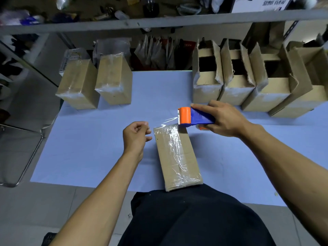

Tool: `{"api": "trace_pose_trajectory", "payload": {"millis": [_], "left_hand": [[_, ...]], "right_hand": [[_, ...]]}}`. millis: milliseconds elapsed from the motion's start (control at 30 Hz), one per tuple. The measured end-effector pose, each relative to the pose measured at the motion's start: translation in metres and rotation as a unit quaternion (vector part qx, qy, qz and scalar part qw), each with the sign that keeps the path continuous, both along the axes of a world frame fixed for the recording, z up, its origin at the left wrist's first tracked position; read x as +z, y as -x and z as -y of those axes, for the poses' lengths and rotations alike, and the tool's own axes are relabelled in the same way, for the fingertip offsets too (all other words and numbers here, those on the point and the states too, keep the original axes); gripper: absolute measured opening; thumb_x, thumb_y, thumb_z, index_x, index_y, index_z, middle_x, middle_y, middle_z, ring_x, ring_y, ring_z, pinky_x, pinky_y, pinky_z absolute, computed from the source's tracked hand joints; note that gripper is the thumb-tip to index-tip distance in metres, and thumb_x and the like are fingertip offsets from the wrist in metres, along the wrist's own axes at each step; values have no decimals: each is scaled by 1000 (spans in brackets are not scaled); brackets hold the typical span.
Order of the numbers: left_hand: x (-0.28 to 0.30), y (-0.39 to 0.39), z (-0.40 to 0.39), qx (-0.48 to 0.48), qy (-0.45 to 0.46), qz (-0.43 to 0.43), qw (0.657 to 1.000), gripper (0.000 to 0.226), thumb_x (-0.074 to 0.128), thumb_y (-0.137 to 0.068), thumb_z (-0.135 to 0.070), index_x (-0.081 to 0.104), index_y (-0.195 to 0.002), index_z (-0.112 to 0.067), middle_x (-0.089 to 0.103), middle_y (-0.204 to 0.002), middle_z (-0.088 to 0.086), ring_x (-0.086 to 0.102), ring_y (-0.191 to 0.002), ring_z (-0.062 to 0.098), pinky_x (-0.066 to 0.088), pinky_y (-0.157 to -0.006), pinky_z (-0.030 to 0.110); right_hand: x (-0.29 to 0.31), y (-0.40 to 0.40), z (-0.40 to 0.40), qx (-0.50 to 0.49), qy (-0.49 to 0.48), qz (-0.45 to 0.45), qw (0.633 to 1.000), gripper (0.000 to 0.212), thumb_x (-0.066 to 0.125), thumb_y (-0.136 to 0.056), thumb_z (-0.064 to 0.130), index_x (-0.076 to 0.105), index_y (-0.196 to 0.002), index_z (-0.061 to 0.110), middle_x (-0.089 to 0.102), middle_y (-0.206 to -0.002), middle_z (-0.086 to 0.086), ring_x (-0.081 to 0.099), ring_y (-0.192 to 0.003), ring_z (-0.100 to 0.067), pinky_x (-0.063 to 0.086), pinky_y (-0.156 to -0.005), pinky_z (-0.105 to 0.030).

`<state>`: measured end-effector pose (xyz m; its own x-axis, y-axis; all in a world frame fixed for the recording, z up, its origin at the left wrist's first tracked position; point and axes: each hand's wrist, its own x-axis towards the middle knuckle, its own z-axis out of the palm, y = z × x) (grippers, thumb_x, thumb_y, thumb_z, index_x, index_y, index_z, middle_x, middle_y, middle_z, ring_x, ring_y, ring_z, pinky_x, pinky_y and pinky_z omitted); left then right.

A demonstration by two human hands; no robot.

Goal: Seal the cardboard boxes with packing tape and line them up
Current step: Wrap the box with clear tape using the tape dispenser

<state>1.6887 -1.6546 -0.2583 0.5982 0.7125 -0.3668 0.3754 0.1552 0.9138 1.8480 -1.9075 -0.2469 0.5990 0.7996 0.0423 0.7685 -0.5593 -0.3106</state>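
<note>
Your right hand (221, 119) grips the blue and orange tape dispenser (193, 116) just past the far end of the taped box (177, 157) at centre frame, clear tape stretched between them. Your left hand (135, 137) hovers beside the box, fingers loosely curled, holding nothing. Two sealed boxes (95, 82) stand upper left, open boxes (248, 77) upper right.

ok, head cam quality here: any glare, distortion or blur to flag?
Head view: glare on the clear tape along the box being sealed; wide-angle bowing bends the shelf rail and fans the open boxes outward; clutter above the rail is dim and soft; the right hand and tape dispenser are sharp.
</note>
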Motion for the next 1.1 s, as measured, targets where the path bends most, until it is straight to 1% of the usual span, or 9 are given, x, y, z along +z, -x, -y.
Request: {"api": "trace_pose_trajectory", "payload": {"millis": [233, 333, 433, 500, 600, 833, 900, 1000, 1100], "left_hand": [[-17, -10, 7, 16, -30, -18, 999, 17, 57, -94, -6, 65, -82, -16, 64, -77, 2, 60, -66, 12, 48, -56, 20], [-25, -7, 18, 49, -55, -7, 997, 9, 60, -95, -12, 66, -89, -10, 66, -83, 4, 61, -70, 16, 51, -64, 28], [-23, -3, 21, 79, -84, 16, 993, 12, 62, -94, -15, 66, -84, -19, 67, -81, -1, 66, -77, 20, 55, -73, 32], [-18, -3, 19, 77, -99, 26, 992, 13, 63, -95, -16, 65, -83, -20, 67, -80, -3, 67, -74, 18, 54, -73, 28], [-14, 2, 18, 88, -103, 27, 990, 8, 62, -95, -14, 66, -88, -12, 68, -83, -1, 66, -68, 12, 51, -68, 23], [-21, 17, 16, 101, -106, 0, 989, 11, 60, -96, -15, 64, -86, -17, 67, -82, -5, 66, -71, 11, 53, -71, 27], [-26, 22, 18, 89, -129, -15, 988, 11, 59, -97, -19, 63, -87, -20, 66, -82, -8, 66, -76, 9, 50, -71, 21], [-29, 23, 29, 100, -142, -33, 984, 9, 56, -99, -20, 61, -93, -17, 61, -82, -11, 59, -73, 0, 41, -61, 4], [-33, 18, 35, 133, -94, -32, 986, 10, 53, -101, -20, 60, -95, -16, 60, -86, -10, 57, -76, 4, 42, -61, 7]], "right_hand": [[-6, -4, -3, -18, -4, -26, 999, 74, 72, -83, 46, 37, -148, 40, 54, -97, -1, 54, -92, -27, 35, -66, -31], [-11, -1, 0, -39, -5, -50, 998, 75, 70, -83, 49, 33, -148, 44, 53, -96, 2, 54, -92, -25, 40, -67, -33], [-10, 2, -2, -31, -1, -33, 999, 74, 69, -85, 50, 33, -149, 42, 51, -96, 2, 52, -89, -24, 36, -66, -31], [-7, 1, -4, -23, 6, -20, 1000, 74, 69, -86, 49, 34, -150, 39, 52, -97, 0, 51, -88, -24, 33, -66, -30], [-5, 1, -7, -10, -5, -9, 1000, 74, 71, -86, 48, 36, -150, 37, 48, -93, 3, 50, -85, -24, 32, -66, -30], [-5, -2, -20, 12, 5, 3, 1000, 74, 71, -84, 49, 36, -149, 40, 47, -90, 2, 51, -85, -25, 32, -65, -31], [-8, -2, -23, 10, 10, -7, 1000, 74, 70, -84, 50, 35, -149, 42, 47, -89, 3, 51, -86, -25, 34, -65, -32], [-10, -2, -25, -1, 12, -23, 1000, 76, 70, -83, 50, 33, -149, 44, 49, -91, 2, 51, -88, -24, 35, -64, -32], [-11, -2, -26, -6, 14, -27, 1000, 76, 70, -83, 50, 33, -149, 44, 52, -93, 1, 52, -88, -24, 36, -64, -32]]}}
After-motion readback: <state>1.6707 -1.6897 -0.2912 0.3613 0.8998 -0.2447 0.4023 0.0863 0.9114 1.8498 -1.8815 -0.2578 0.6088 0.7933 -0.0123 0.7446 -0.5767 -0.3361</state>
